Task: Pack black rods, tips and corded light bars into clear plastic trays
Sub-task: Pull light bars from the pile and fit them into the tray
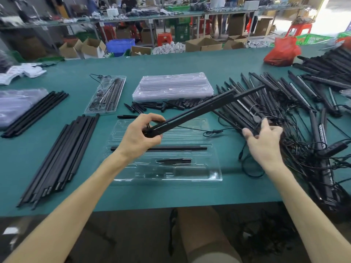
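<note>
A clear tray (209, 178) lies open on the green surface (76, 73). One black rod (171, 148) rests across the tray's middle groove, and a single tip (174, 160) sits in a slot nearer the person. Above the tray, the left hand (141, 132) grips the near end of a corded light bar (199, 109), which slants up and away to the right. Right of the tray, the right hand (264, 139) has its fingers (265, 123) on the near ends of a tangled light bar pile (284, 103); whether it grips one is unclear. Left of the tray lies a rod bundle (62, 158). Beyond the tray are loose tips (161, 106), a stack of empty trays (172, 86) and a packed tray (106, 93).
</note>
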`<state>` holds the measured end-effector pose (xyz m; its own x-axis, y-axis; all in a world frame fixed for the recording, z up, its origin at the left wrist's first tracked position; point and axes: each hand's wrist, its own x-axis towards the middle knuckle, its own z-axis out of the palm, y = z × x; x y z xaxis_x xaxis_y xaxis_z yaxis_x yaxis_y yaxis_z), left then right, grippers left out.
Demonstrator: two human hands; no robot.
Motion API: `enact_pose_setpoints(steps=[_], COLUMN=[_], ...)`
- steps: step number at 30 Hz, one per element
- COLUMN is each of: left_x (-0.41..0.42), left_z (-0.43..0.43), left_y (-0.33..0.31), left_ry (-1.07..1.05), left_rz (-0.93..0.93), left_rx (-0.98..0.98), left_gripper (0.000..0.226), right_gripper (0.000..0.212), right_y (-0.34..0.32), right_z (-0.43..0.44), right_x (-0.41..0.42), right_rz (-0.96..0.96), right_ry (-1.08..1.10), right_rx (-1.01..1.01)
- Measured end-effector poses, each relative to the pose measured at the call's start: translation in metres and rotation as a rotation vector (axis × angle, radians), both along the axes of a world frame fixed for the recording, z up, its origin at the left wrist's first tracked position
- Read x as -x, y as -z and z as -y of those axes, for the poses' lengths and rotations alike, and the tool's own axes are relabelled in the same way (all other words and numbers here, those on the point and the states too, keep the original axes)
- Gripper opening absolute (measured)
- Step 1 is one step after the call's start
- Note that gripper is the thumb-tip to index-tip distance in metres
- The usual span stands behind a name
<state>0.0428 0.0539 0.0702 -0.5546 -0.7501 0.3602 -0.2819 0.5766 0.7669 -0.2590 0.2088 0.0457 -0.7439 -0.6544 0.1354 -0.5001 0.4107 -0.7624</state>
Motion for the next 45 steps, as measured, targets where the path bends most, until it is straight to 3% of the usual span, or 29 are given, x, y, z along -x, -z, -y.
enact_pose_setpoints(steps=[2, 4, 6, 9, 13, 16, 18, 21, 23, 24, 26, 28, 29, 30, 32, 37, 45], left_x=[0.000, -0.001, -0.001, -0.003, 0.000, -0.001, -0.006, -0.018, -0.028, -0.034, -0.045, -0.055, -0.059, -0.062, -0.065, -0.061, -0.063], left_z=[0.000, 0.000, -0.001, -0.003, -0.010, -0.016, -0.019, -0.020, -0.018, -0.016, -0.012, -0.008, -0.006, -0.005, -0.002, 0.002, 0.005], left_y=[0.000, 0.000, 0.000, 0.002, 0.001, -0.004, -0.008, -0.013, -0.016, -0.016, -0.016, -0.015, -0.015, -0.015, -0.014, -0.017, -0.026], left_ry=[0.016, 0.021, 0.023, 0.020, 0.062, 0.138, 0.170, 0.192, 0.201, 0.209, 0.232, 0.243, 0.242, 0.239, 0.241, 0.281, 0.317], left_rz=[-0.029, -0.056, -0.082, -0.133, -0.220, -0.239, -0.229, -0.200, -0.127, -0.075, 0.028, 0.085, 0.095, 0.103, 0.132, 0.247, 0.285], left_rx=[-0.007, -0.011, -0.030, -0.079, -0.171, -0.198, -0.200, -0.205, -0.186, -0.167, -0.131, -0.119, -0.128, -0.136, -0.131, -0.186, -0.295], left_gripper=[0.045, 0.042, 0.041, 0.041, 0.046, 0.049, 0.048, 0.050, 0.054, 0.054, 0.056, 0.061, 0.063, 0.064, 0.059, 0.046, 0.048], right_gripper=[0.069, 0.062, 0.056, 0.047, 0.062, 0.070, 0.060, 0.020, 0.026, 0.026, 0.025, 0.039, 0.032, 0.014, 0.028, 0.035, 0.028], right_y=[-0.005, -0.014, -0.022, -0.024, -0.008, -0.003, 0.002, 0.001, 0.000, 0.001, -0.003, -0.007, -0.007, -0.008, -0.009, -0.020, -0.049], right_z=[-0.002, -0.002, 0.000, 0.010, 0.035, 0.053, 0.068, 0.078, 0.076, 0.075, 0.070, 0.063, 0.059, 0.057, 0.050, 0.039, 0.021], right_x=[-0.013, -0.025, -0.036, -0.054, -0.081, -0.104, -0.110, -0.111, -0.107, -0.104, -0.091, -0.079, -0.067, -0.059, -0.044, -0.032, -0.018], right_rz=[-0.303, -0.512, -0.590, -0.662, -0.554, -0.468, -0.450, -0.393, -0.311, -0.357, -0.157, 0.012, -0.028, 0.074, -0.023, 0.021, 0.132], right_ry=[0.023, 0.062, 0.046, -0.163, -0.474, -0.528, -0.523, -0.582, -0.608, -0.608, -0.594, -0.462, -0.452, -0.434, -0.483, -0.550, -0.749], right_rx=[-0.170, -0.206, -0.099, -0.035, -0.060, -0.004, 0.000, -0.144, -0.182, -0.179, -0.232, -0.125, -0.062, 0.043, 0.217, 0.262, 0.160])
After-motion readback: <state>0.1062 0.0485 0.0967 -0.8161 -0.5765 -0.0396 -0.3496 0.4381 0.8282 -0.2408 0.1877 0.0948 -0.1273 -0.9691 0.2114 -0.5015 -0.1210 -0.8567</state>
